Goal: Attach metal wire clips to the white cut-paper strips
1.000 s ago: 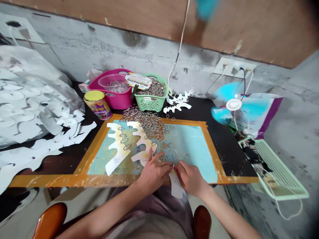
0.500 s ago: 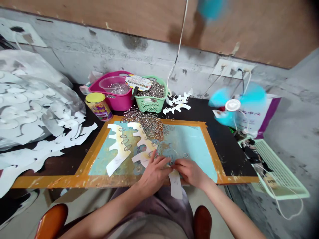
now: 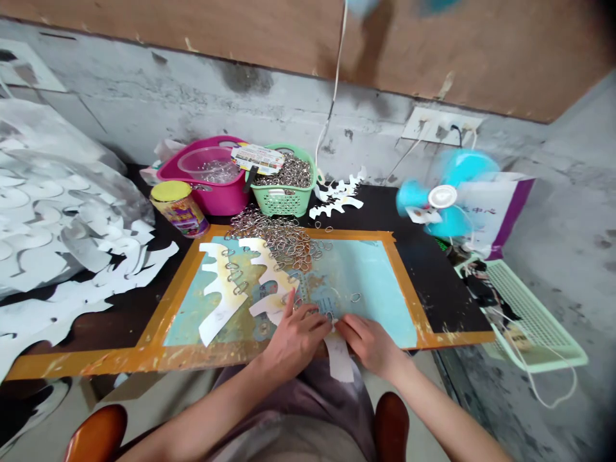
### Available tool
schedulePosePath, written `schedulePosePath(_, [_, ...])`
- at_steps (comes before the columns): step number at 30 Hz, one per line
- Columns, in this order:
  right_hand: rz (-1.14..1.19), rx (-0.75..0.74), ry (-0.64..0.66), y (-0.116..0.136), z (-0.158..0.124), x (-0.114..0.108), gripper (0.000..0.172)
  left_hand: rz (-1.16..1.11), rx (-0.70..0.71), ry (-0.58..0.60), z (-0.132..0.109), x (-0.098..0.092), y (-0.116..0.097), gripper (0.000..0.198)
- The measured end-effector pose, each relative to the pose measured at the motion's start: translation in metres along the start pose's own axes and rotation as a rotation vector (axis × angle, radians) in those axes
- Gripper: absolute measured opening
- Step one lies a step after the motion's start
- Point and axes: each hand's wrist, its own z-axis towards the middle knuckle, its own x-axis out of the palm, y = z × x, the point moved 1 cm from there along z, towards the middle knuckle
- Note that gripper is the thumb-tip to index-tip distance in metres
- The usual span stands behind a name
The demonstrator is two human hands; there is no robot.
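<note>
Thumb and fingers of the left hand (image 3: pixel 294 340) and the right hand (image 3: pixel 370 346) are closed together on the top of a white paper strip (image 3: pixel 339 359). They meet at the near edge of the blue mat (image 3: pixel 375 276), and the strip hangs over that edge. Two ringed cut-outs (image 3: pixel 222 292) lie just left, with the heap of metal rings (image 3: pixel 283 237) beyond. To the right, blue surface runs to the orange taped border (image 3: pixel 408 289), with one loose ring (image 3: pixel 355 297) on it.

Pink tub (image 3: pixel 212 192), green basket (image 3: pixel 283 199), turquoise fan (image 3: pixel 445 192), white card strip (image 3: pixel 339 359).
</note>
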Motion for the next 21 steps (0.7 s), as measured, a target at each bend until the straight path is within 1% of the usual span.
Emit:
schedulePosePath(2, [0.094,0.030,-0.022,0.000,-0.002,0.001,0.026,0.021,0.018,0.003,-0.001,0.000,-0.001,0.018])
schedulePosePath(4, [0.196,0.055,-0.071,0.000,-0.004,0.002,0.030,0.032,0.032,0.006,-0.001,0.002,-0.001,0.020])
schedulePosePath(8, [0.373,0.099,-0.263,0.003,-0.006,0.002,0.040,0.039,0.037,-0.004,0.000,0.003,-0.002,0.015])
schedulePosePath(10, [0.428,0.113,-0.322,0.005,-0.007,0.004,0.043,0.047,0.034,-0.002,0.000,0.003,-0.002,0.013])
schedulePosePath(14, [0.430,0.094,-0.310,0.009,-0.009,0.010,0.043,0.054,0.020,0.011,0.000,0.004,-0.003,0.016])
schedulePosePath(17, [0.431,0.131,-0.292,0.009,-0.009,0.014,0.040,0.042,0.022,0.038,-0.001,0.004,-0.004,0.020])
schedulePosePath(21, [0.374,0.147,-0.250,0.010,-0.007,0.015,0.040,-0.036,0.021,0.061,-0.001,-0.003,-0.004,0.024])
